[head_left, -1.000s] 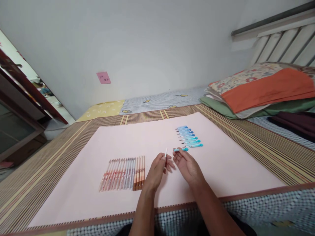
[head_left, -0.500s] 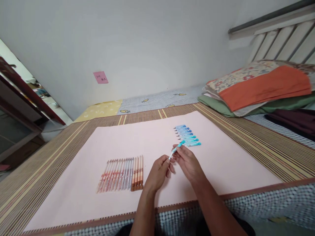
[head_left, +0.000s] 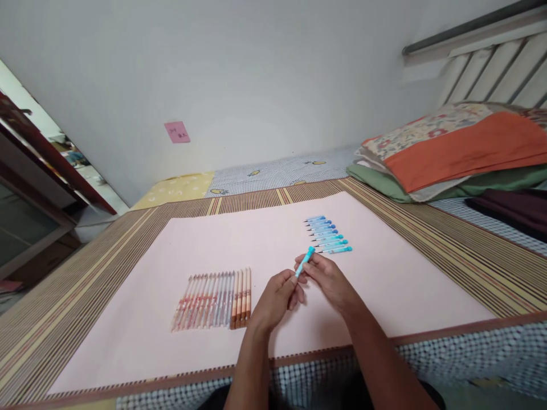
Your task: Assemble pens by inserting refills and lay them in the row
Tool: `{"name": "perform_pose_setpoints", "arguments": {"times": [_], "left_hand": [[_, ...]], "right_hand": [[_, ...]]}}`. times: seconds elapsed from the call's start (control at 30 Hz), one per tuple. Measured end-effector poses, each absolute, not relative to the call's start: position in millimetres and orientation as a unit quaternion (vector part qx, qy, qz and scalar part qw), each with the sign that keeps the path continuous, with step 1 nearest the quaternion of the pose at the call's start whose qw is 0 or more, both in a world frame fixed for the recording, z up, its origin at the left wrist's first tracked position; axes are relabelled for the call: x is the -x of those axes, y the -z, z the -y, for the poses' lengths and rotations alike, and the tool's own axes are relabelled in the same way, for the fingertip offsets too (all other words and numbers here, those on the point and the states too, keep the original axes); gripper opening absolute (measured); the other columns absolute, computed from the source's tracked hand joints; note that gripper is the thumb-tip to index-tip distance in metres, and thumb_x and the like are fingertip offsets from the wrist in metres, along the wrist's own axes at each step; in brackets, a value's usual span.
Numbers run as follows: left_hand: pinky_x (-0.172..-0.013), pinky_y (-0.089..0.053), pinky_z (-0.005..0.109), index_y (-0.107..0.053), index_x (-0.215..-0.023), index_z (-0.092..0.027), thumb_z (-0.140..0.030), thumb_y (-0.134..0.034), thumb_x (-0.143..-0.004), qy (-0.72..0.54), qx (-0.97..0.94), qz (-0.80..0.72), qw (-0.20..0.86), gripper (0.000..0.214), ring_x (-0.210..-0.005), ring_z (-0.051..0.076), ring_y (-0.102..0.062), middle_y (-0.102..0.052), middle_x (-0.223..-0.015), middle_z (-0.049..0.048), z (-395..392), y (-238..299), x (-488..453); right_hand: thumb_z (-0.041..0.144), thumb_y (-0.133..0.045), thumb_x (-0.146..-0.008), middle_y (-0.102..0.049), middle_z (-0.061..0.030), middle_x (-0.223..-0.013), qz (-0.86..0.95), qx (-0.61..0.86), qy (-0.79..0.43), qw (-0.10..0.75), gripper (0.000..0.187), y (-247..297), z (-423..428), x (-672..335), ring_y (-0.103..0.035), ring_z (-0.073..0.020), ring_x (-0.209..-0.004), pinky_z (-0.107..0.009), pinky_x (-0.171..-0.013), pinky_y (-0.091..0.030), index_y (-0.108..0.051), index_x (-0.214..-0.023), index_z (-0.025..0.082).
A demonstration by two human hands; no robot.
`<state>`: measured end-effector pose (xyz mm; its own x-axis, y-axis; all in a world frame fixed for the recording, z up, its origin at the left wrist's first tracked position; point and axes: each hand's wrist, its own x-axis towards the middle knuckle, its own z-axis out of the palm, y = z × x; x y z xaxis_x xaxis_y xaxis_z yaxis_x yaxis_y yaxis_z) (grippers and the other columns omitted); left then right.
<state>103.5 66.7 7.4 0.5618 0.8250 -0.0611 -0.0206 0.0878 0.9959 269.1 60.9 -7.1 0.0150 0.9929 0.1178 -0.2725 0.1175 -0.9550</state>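
Both hands meet over the pink sheet [head_left: 363, 296], holding a turquoise pencil [head_left: 305, 261] between them. My left hand [head_left: 277, 296] pinches its lower end, and my right hand [head_left: 327, 276] has thumb and fingers on the turquoise upper part. The tip is hidden by my left fingers. Just beyond my right hand lies a row of blue and turquoise pencils [head_left: 327, 232], their dark tips facing left. To the left of my left hand, several slim pens with pinkish and grey barrels [head_left: 205, 302] lie side by side, next to several orange-brown ones [head_left: 241, 299].
Beneath the sheet is a striped mat [head_left: 397, 233] on a bed. Folded bedding with an orange band [head_left: 465, 154] is piled at the right back. A pink note [head_left: 176, 132] is stuck to the wall, and a radiator [head_left: 499, 74] stands at the right.
The pencil stands more steeply now. Its turquoise part reaches down to my left fingers, where a white stretch showed before. My right hand has come slightly closer to my left.
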Motion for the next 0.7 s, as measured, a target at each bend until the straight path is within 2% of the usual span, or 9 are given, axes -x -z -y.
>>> {"name": "perform_pose_setpoints", "arguments": {"times": [0.13,0.3,0.4,0.57,0.7], "left_hand": [[-0.051,-0.024,0.026,-0.055,-0.100,-0.015,-0.048,-0.053,-0.093,-0.317,-0.559,-0.320,0.696,0.034,-0.046,0.008,-0.039,-0.062,-0.066,-0.0002,-64.6,-8.8,-102.9],[-0.050,-0.020,0.027,-0.054,-0.103,-0.015,-0.050,-0.060,-0.090,-0.327,-0.521,-0.258,0.745,0.038,-0.043,0.006,-0.034,-0.059,-0.062,-0.0021,-63.9,-12.0,-103.9],[-0.049,-0.018,0.027,-0.055,-0.102,-0.015,-0.051,-0.063,-0.088,-0.332,-0.503,-0.248,0.759,0.039,-0.043,0.006,-0.033,-0.058,-0.061,-0.0020,-64.8,-11.3,-104.4],[-0.050,-0.018,0.026,-0.056,-0.096,-0.015,-0.050,-0.064,-0.088,-0.351,-0.485,-0.263,0.757,0.037,-0.044,0.006,-0.035,-0.057,-0.061,-0.0015,-66.6,-7.9,-105.2],[-0.051,-0.019,0.026,-0.058,-0.110,-0.013,-0.050,-0.064,-0.088,-0.351,-0.486,-0.262,0.757,0.043,-0.044,0.006,-0.035,-0.056,-0.059,-0.0025,-66.3,-9.6,-105.8]], "right_hand": [[0.042,-0.076,-0.081,-0.065,-0.0020,-0.080,0.443,0.360,-0.581,0.580,0.027,4.7,-58.5,-268.3,-0.056,-0.0169,-0.075,-0.029,-0.072,-0.046,-0.075,-0.097,0.020],[0.043,-0.072,-0.086,-0.068,-0.0047,-0.096,0.455,0.344,-0.601,0.560,0.027,6.6,-58.3,-269.9,-0.058,-0.0171,-0.085,-0.031,-0.086,-0.047,-0.074,-0.099,0.020],[0.043,-0.072,-0.086,-0.069,-0.0048,-0.097,0.461,0.345,-0.603,0.553,0.027,6.5,-58.5,-271.1,-0.059,-0.0170,-0.086,-0.031,-0.087,-0.047,-0.075,-0.101,0.020],[0.039,-0.074,-0.084,-0.070,-0.0032,-0.085,0.465,0.338,-0.605,0.551,0.029,4.4,-57.7,-268.8,-0.063,-0.0167,-0.076,-0.031,-0.076,-0.050,-0.075,-0.106,0.019],[0.039,-0.072,-0.086,-0.072,-0.0024,-0.082,0.484,0.337,-0.608,0.531,0.029,2.4,-55.8,-265.1,-0.065,-0.0172,-0.061,-0.034,-0.069,-0.052,-0.073,-0.107,0.020]]}}
